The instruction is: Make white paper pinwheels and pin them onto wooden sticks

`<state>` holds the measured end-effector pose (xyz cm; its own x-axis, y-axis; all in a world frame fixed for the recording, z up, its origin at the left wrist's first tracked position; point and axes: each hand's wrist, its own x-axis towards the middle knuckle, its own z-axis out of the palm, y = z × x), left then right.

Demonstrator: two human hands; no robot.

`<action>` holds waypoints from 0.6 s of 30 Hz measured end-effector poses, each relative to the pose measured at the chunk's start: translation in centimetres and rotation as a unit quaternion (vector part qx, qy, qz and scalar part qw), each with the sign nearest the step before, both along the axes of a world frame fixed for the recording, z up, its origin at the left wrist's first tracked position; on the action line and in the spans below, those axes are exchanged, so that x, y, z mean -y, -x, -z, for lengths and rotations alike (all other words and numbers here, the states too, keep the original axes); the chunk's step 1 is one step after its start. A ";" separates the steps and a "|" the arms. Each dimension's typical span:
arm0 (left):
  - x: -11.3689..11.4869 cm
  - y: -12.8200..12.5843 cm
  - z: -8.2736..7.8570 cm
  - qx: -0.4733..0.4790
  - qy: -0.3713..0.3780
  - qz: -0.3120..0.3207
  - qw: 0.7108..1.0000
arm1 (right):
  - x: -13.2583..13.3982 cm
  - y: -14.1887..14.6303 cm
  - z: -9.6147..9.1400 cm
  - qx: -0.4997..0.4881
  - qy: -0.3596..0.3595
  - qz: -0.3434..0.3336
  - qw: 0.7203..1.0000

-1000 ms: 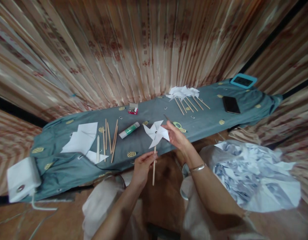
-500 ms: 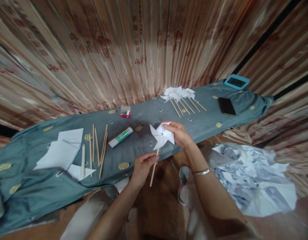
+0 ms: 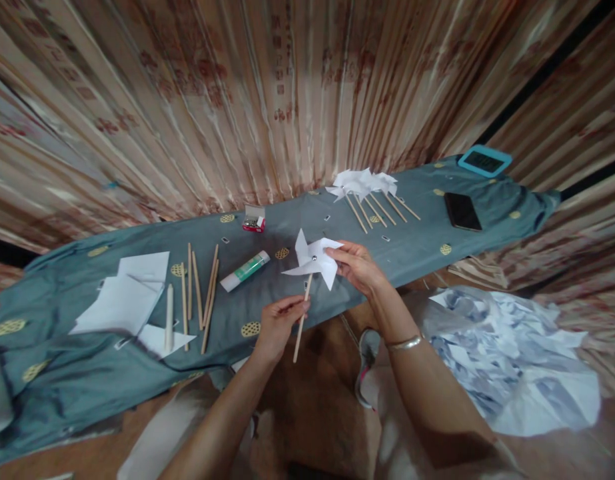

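Observation:
A white paper pinwheel (image 3: pixel 314 259) with a metal pin at its centre is held over the table's front edge. My left hand (image 3: pixel 280 325) pinches its wooden stick (image 3: pixel 300 333) partway down, and the lower end sticks out below the fingers. At the wheel's right side, my right hand (image 3: pixel 360 267) has a paper blade between thumb and fingers. Close to my left hand lies a green and white glue stick (image 3: pixel 245 271). Beyond it stands an open small red box of pins (image 3: pixel 254 219).
Finished pinwheels (image 3: pixel 364 183) lie at the back, beside a black phone (image 3: pixel 462 211) and a blue-framed clock (image 3: pixel 484 161). Loose sticks (image 3: pixel 210 293), a white pen-like stick (image 3: pixel 169 317) and paper sheets (image 3: pixel 122 303) lie left. A bag of paper scraps (image 3: pixel 517 360) sits low right.
The pinwheel's blades have turned about the pin, and the wheel has shifted slightly up and left. Both hands still hold it. The camera view has moved a little.

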<state>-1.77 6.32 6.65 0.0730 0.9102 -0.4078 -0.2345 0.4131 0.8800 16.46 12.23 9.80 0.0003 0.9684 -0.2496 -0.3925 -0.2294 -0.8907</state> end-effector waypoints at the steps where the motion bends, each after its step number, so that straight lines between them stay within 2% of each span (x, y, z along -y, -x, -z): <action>1: 0.0 0.1 0.0 -0.001 -0.001 -0.004 1.000 | 0.0 0.2 0.0 -0.003 0.000 -0.004 1.000; 18: -0.2 0.1 -0.3 0.022 0.006 -0.025 0.999 | 0.3 1.4 0.1 0.009 0.030 -0.034 0.999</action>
